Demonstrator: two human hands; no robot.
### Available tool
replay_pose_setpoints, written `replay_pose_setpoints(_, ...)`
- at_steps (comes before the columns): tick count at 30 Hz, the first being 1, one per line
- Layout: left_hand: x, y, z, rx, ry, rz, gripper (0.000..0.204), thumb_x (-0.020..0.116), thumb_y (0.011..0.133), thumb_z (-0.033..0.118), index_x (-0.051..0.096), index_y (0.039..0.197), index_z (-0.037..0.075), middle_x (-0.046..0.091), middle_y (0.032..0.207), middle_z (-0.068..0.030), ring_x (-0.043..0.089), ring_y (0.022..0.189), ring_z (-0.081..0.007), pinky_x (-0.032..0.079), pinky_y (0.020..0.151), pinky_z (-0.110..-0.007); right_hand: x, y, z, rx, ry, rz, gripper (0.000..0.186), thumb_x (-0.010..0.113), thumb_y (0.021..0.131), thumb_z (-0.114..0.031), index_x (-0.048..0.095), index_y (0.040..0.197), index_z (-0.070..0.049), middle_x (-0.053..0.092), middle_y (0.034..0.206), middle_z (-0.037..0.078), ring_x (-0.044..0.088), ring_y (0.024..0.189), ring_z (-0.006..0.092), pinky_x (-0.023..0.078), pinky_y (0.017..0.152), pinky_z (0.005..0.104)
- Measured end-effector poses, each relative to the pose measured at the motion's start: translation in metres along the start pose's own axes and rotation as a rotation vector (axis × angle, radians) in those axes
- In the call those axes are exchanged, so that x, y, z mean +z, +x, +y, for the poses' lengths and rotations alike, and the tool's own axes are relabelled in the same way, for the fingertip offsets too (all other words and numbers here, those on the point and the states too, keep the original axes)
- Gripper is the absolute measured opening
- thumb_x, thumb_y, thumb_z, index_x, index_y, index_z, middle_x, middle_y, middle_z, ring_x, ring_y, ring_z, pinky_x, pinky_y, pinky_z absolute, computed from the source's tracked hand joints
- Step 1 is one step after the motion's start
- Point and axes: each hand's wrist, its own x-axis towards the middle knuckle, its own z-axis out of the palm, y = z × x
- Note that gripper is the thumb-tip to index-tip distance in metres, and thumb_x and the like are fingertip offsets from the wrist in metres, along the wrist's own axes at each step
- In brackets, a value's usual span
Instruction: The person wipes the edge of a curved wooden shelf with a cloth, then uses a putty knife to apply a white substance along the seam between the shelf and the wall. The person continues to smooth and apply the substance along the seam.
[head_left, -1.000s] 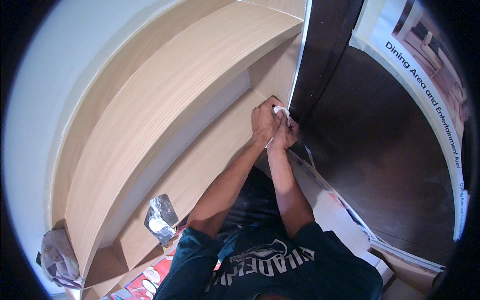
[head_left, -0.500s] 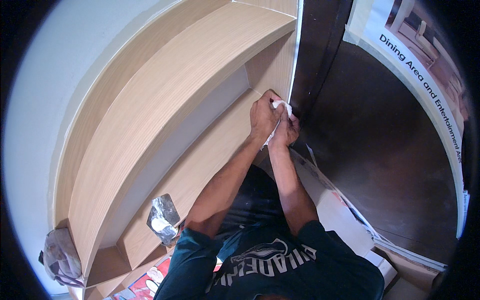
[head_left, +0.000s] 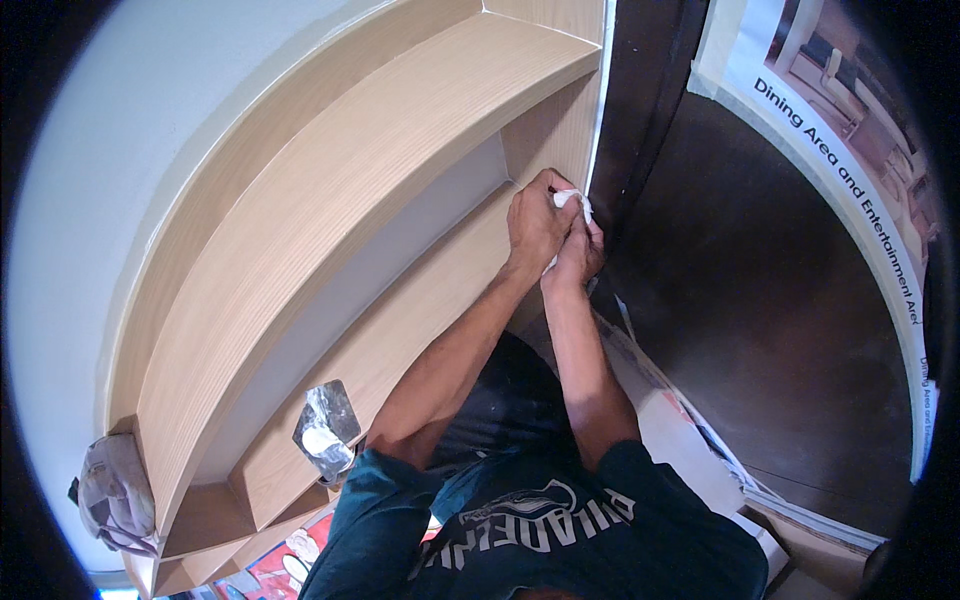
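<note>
Both hands are closed at the right end of the wood-grain shelf unit (head_left: 400,190), by the white edge strip where it meets the dark brown panel. A crumpled white cloth or tissue (head_left: 575,202) shows between and above the fingers, with a small bit lower down between the wrists. My left hand (head_left: 535,225) grips it from the left, knuckles up. My right hand (head_left: 577,250) presses against it from the right, its fingers partly hidden behind the cloth. What lies under the cloth is hidden.
A dark metal plate (head_left: 340,403) with a lump of white paste lies on the lower shelf at left. A grey-brown rag (head_left: 113,490) hangs over the unit's far-left corner. The dark brown panel (head_left: 770,300) stands close on the right, with a printed poster (head_left: 850,170) taped to it.
Both hands have shifted slightly up and right with the cloth, and less of it hangs below them. The view has tilted a little.
</note>
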Motion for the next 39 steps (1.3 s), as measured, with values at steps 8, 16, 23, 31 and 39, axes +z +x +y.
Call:
replay_pose_setpoints(8, 0.01, -0.007, -0.035, 0.018, 0.081, -0.008, 0.015, 0.069, 0.079, 0.011, 0.062, 0.089, 0.001, 0.068, 0.078, -0.0173, 0.067, 0.072, -0.0276, 0.051, 0.069, -0.038, -0.025, 0.015, 0.018, 0.183, -0.029, 0.014, 0.025, 0.07, 0.086, -0.015, 0.057, 0.103, -0.001, 0.064, 0.107, 0.013, 0.064, 0.091, 0.0229, 0.054, 0.078, 0.0362)
replay_pose_setpoints(16, 0.004, -0.003, -0.004, 0.051, 0.013, 0.006, 0.017, 0.069, 0.08, 0.013, 0.062, 0.09, 0.002, 0.068, 0.08, -0.0171, 0.067, 0.074, -0.0299, 0.051, 0.07, -0.039, -0.009, 0.01, 0.009, 0.074, -0.003, 0.05, 0.024, 0.072, 0.084, -0.012, 0.056, 0.099, -0.002, 0.063, 0.108, 0.014, 0.063, 0.09, 0.0236, 0.056, 0.08, 0.0383)
replay_pose_setpoints(23, 0.001, -0.003, -0.002, 0.06, 0.016, 0.042, 0.016, 0.068, 0.08, 0.014, 0.062, 0.09, 0.004, 0.067, 0.078, -0.0169, 0.066, 0.074, -0.0348, 0.05, 0.069, -0.042, -0.008, 0.001, 0.0, 0.105, 0.04, -0.014, 0.026, 0.071, 0.086, -0.014, 0.054, 0.103, -0.002, 0.063, 0.108, 0.014, 0.063, 0.094, 0.024, 0.055, 0.08, 0.0364)
replay_pose_setpoints(31, -0.026, 0.026, 0.057, 0.18, -0.087, 0.117, 0.018, 0.069, 0.08, 0.016, 0.063, 0.09, 0.002, 0.067, 0.08, -0.0195, 0.066, 0.078, -0.0372, 0.05, 0.071, -0.042, 0.066, -0.024, -0.057, 0.153, 0.127, -0.111, 0.035, 0.07, 0.088, -0.021, 0.052, 0.112, -0.003, 0.061, 0.112, 0.012, 0.06, 0.1, 0.0232, 0.052, 0.084, 0.0358)
replay_pose_setpoints(39, -0.001, 0.001, 0.007, 0.084, 0.102, 0.002, 0.019, 0.072, 0.08, 0.014, 0.062, 0.09, 0.001, 0.068, 0.081, -0.0174, 0.066, 0.075, -0.027, 0.05, 0.07, -0.037, -0.007, 0.009, -0.008, 0.218, 0.031, -0.079, 0.034, 0.063, 0.093, -0.024, 0.052, 0.115, 0.0, 0.06, 0.114, 0.014, 0.062, 0.099, 0.0244, 0.054, 0.084, 0.0369)
